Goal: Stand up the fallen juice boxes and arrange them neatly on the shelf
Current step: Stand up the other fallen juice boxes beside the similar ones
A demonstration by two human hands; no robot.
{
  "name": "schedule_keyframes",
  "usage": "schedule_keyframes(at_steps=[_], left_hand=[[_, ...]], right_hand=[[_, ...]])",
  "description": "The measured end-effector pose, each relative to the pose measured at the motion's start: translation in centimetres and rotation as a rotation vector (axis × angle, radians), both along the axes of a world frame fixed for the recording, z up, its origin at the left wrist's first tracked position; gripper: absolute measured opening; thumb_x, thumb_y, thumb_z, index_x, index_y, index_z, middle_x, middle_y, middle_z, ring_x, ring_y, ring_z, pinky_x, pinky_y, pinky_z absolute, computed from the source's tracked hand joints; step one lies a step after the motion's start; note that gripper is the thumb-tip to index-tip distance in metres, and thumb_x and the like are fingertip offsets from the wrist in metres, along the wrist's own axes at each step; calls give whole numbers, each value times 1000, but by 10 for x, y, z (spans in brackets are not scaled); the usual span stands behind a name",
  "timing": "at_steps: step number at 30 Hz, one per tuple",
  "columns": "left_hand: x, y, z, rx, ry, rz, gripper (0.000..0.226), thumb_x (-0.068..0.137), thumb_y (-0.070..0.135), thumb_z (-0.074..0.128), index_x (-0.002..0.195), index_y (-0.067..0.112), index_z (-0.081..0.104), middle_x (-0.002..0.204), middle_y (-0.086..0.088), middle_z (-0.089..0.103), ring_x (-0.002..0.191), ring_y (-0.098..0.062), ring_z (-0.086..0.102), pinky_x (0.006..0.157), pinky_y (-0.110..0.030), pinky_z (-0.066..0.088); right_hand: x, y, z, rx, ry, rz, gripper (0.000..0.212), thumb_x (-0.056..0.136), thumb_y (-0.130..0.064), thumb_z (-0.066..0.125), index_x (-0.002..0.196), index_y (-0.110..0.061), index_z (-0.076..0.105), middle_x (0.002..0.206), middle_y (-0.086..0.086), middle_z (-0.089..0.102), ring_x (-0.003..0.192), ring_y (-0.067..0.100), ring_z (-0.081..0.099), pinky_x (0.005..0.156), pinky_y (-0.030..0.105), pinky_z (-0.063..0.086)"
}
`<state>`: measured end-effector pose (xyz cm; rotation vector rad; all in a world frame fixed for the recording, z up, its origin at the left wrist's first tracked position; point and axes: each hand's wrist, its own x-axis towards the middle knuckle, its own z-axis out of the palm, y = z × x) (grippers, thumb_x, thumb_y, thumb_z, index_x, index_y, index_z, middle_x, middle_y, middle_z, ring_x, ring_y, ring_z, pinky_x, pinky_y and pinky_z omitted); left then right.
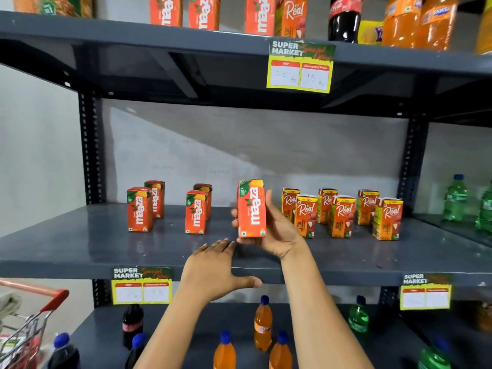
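Fingers [269,206] around upright Maaza box [251,209], above shelf [80,246] front edge.

One red-orange mango juice box [251,209] is upright, held just above the grey shelf [80,243] near its middle. Four matching boxes stand upright to the left in two front-and-back pairs, one pair [145,207] far left and the other pair [198,210] nearer the middle. Six orange lychee juice boxes [342,213] stand upright to the right in three staggered pairs.
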<state>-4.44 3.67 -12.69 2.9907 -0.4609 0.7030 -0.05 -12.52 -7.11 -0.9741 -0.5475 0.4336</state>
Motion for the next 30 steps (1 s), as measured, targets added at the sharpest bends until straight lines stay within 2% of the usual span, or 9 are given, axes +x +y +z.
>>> schedule_keyframes(at_steps=[3,6,8,11,14,16,20,24,30], left_hand=[[-1,-1,0,6,-16,-3,110,56,96,23,143,30,33,149,4,38,133,-20,40,108,-38,32],[-1,0,0,5,-21,-3,109,55,96,23,141,30,36,147,5,41,130,-19,43,106,-38,36],[-1,0,0,1,-21,0,110,55,96,23,142,29,34,148,4,40,131,-20,42,106,-38,35],[-1,0,0,9,-18,4,112,56,96,24,144,27,32,150,2,37,133,-22,39,108,-39,32],[1,1,-1,11,-2,-4,115,57,95,25,145,23,30,152,1,33,136,-21,36,111,-40,28],[2,1,-1,14,9,-4,117,57,96,24,147,21,28,154,0,30,137,-21,33,112,-40,26],[3,1,-2,12,-12,-3,118,56,96,24,147,20,28,154,1,29,138,-21,32,113,-40,25],[4,0,-2,-4,-15,-7,120,55,97,24,146,19,29,153,-1,31,137,-20,33,113,-40,25],[-4,-1,1,-12,-27,-12,122,54,97,20,142,15,36,149,-4,40,132,-23,41,109,-42,30]], right_hand=[[-3,0,-2,-4,-6,47,113,46,-54,87,139,-11,41,107,16,72,93,31,71,67,48,60],[-3,0,-2,31,-1,51,101,47,-49,89,132,-13,48,107,16,72,93,32,71,68,49,60],[-2,0,-2,43,-31,46,87,59,-48,85,130,-13,50,109,17,71,94,31,71,67,48,61],[2,4,0,46,-42,-14,62,84,-49,62,133,-13,51,117,18,68,99,31,69,63,45,61],[13,7,5,45,14,-135,49,93,-43,52,131,-14,52,126,18,64,109,34,66,75,55,58],[25,7,13,-88,-1,-343,49,94,-37,52,137,-14,45,129,15,60,114,33,62,86,59,53],[45,10,19,-297,-42,-626,47,99,-28,45,143,-11,39,130,11,58,111,24,58,90,46,49],[58,8,6,-360,13,-643,45,100,-20,44,142,-6,38,138,16,53,112,24,56,89,38,47],[47,2,0,-373,15,-561,47,101,-15,40,147,-11,31,145,13,47,133,28,44,99,38,37]])
